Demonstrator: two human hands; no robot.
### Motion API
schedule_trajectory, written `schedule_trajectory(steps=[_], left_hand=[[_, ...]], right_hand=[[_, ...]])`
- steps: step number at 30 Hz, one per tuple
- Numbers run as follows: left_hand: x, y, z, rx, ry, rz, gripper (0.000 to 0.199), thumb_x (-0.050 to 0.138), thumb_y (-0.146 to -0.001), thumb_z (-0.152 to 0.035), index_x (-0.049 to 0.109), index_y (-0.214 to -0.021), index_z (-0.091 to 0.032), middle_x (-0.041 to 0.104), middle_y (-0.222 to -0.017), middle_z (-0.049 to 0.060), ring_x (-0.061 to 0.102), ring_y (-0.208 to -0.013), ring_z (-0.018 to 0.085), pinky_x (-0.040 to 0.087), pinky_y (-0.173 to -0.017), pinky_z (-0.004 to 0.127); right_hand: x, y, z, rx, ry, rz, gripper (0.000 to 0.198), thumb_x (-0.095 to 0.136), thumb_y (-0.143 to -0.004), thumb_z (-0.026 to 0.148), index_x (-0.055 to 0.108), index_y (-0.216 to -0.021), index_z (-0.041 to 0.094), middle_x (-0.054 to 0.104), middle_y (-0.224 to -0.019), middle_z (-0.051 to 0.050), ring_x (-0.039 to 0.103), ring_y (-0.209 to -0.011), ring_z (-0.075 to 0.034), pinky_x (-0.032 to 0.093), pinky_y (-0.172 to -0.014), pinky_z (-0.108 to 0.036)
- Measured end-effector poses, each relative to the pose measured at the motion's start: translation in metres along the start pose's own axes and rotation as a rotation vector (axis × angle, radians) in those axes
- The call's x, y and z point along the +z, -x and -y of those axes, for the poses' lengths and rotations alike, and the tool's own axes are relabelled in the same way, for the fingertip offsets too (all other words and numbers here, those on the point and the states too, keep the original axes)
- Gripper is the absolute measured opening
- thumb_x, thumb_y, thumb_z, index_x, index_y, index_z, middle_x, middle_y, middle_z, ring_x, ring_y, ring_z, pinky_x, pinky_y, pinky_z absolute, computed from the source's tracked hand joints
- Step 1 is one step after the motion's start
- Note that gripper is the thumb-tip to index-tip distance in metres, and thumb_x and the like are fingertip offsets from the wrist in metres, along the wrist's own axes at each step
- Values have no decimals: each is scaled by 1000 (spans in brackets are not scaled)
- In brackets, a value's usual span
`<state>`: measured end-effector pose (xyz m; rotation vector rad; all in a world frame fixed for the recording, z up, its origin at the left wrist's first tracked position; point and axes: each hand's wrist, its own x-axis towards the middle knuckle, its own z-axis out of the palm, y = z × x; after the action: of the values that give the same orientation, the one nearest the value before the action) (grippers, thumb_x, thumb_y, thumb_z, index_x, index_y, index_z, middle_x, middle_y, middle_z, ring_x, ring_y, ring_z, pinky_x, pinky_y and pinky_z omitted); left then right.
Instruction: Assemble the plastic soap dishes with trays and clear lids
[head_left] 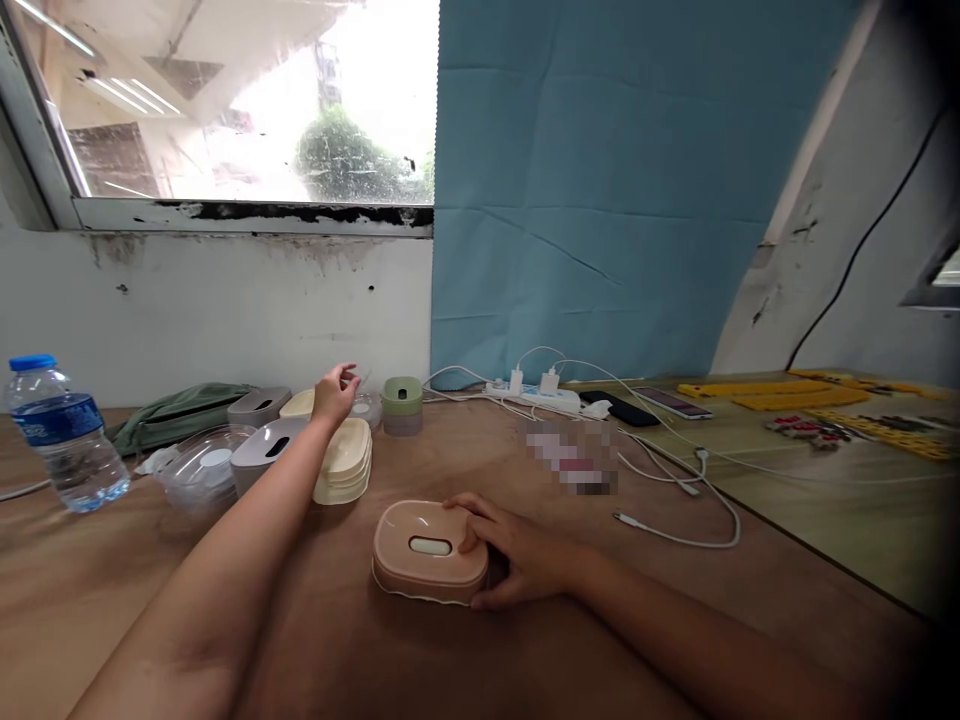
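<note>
My right hand [517, 550] grips the right end of a pink plastic box [397, 525], thumb low on its side and fingers over the top edge. The box rests on the table, has rounded corners, an oval slot showing cream inside, and a thin uneven cream edge at the bottom. My left hand [335, 395] is stretched far forward, its fingers curled together near a clear plastic container [365, 408]. A faint see-through piece shows at the fingertips, too small to name. Under that forearm lies a stack of cream lids [347, 458]; a green-topped round box [403, 400] stands to the right.
At left are a water bottle [64, 430], a green bag [187, 415], clear tubs [202, 465] and a grey slotted box [262, 450]. A power strip [540, 395], white cables [720, 543] and phones [671, 402] lie at back right, beyond them yellow strips [795, 397].
</note>
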<state>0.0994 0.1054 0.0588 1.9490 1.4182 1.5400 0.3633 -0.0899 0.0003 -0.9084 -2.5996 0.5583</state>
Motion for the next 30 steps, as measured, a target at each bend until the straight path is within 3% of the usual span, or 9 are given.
schedule_trajectory(steps=[3,5,7,11,15,17,24,27,30], left_hand=[[-14,13,-18,13,193,-113,36,47,-83,-26,44,-117,-15,60,-91,5,52,-60,7,42,-61,20],[-24,34,-31,-27,569,-136,33,53,-79,-25,50,-111,-15,59,-85,2,46,-52,3,40,-53,17],[-36,62,-44,-125,1029,-51,30,65,-70,-19,58,-99,-14,57,-76,-1,42,-49,1,38,-49,14],[-52,120,-61,-312,1340,126,29,66,-69,-13,60,-97,-14,53,-70,-4,36,-46,-1,36,-46,11],[-54,150,-64,-417,1351,192,25,66,-70,-16,60,-94,-17,46,-62,-7,33,-45,1,35,-45,12],[-51,155,-63,-439,1328,184,27,67,-69,-18,59,-95,-18,49,-66,-6,34,-47,1,36,-47,13],[-38,168,-60,-338,1284,203,21,67,-71,-26,57,-89,-20,52,-72,-4,42,-57,4,40,-62,19],[-35,176,-59,-218,1139,277,16,63,-74,-28,55,-85,-19,53,-73,-3,48,-65,7,40,-67,22],[-34,183,-61,-123,976,384,15,61,-76,-29,55,-81,-17,55,-74,0,51,-70,10,40,-68,23]], right_hand=[[0,0,-2,-9,-5,4,46,70,-60,39,50,-96,19,28,-131,-9,33,-121,-22,31,-98,-30],[0,0,-3,-21,-12,-4,45,69,-61,38,50,-96,18,28,-130,-10,33,-121,-22,31,-97,-31],[0,0,-3,-40,-17,-27,46,69,-60,38,50,-97,18,29,-130,-11,32,-121,-23,31,-97,-33],[-4,-4,3,-61,-52,-158,46,67,-63,39,49,-100,20,33,-129,-11,34,-119,-27,31,-96,-39],[-9,-13,22,-17,-193,-401,22,54,-77,36,49,-94,22,48,-111,-9,45,-107,-24,36,-91,-40],[-10,-18,34,-1,-325,-420,21,51,-79,37,49,-94,23,51,-103,-8,48,-102,-22,38,-90,-39],[-5,-42,45,116,-879,-361,55,69,-62,46,38,-101,25,47,-111,-9,51,-103,-24,41,-88,-44],[-2,-53,43,203,-1014,-406,70,76,-49,47,32,-99,25,44,-113,-10,50,-106,-27,40,-89,-47],[3,-61,47,236,-1080,-466,74,77,-46,47,27,-96,25,43,-116,-12,51,-106,-27,40,-90,-48]])
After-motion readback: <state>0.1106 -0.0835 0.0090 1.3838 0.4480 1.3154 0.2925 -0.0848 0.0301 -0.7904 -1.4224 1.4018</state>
